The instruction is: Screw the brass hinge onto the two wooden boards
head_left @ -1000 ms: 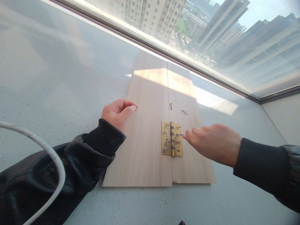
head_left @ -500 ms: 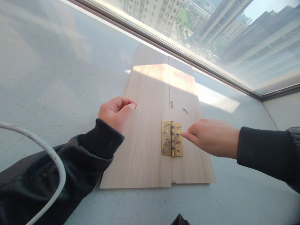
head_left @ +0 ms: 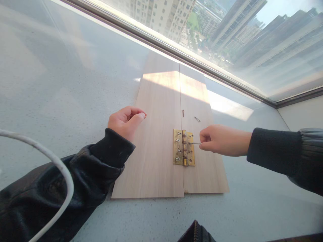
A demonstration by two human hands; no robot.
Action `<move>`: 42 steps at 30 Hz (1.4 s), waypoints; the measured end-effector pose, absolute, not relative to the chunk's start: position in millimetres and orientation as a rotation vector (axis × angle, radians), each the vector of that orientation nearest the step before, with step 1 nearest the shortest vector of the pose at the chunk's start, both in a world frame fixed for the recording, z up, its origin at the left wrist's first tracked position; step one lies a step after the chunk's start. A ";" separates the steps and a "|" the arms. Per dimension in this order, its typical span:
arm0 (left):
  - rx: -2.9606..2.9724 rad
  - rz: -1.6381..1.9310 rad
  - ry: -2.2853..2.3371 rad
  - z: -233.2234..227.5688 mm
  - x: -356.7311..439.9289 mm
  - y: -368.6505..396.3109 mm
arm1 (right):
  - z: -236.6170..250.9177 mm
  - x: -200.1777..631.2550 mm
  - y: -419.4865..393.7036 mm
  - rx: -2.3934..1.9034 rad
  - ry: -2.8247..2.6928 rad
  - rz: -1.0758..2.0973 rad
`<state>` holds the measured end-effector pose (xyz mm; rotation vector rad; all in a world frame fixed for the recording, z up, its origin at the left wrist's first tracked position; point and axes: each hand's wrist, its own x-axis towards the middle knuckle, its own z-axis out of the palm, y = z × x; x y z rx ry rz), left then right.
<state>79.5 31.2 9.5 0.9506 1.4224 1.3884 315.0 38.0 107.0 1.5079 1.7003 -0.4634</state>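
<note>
Pinching a thin metal screw between thumb and forefinger, the right hand now shows a stretch of the shank between fingertips and hinge, where half a second ago the fingertips sat almost against the brass. The screw lies level, its tip at the right leaf of the hinge. The left hand has kept its place at the left edge of the boards, loosely curled, thumb against forefinger, holding nothing I can see. The hinge is yellow brass, flat, rectangular, spanning the seam between two pale, smooth wood-grain boards; small screws stand in its holes. Two loose screws lie on the right board beyond it. The counter is grey, speckled, stone-like. No writing is legible.
</note>
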 end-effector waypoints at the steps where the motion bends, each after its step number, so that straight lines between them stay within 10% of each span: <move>1: 0.940 1.395 1.415 9.3 79.8 31.0 | 107.6 315.3 32.7 1.461 1.782 -0.357; 14: 0.930 1.401 1.451 10.2 80.4 30.5 | 100.1 313.1 19.0 1.163 1.983 0.047; 30: 0.950 1.415 1.448 8.2 81.3 31.4 | 97.8 309.2 34.9 1.540 1.541 -0.600; 42: 0.853 1.458 1.344 4.4 80.7 33.2 | 91.9 327.8 3.4 1.509 1.906 0.127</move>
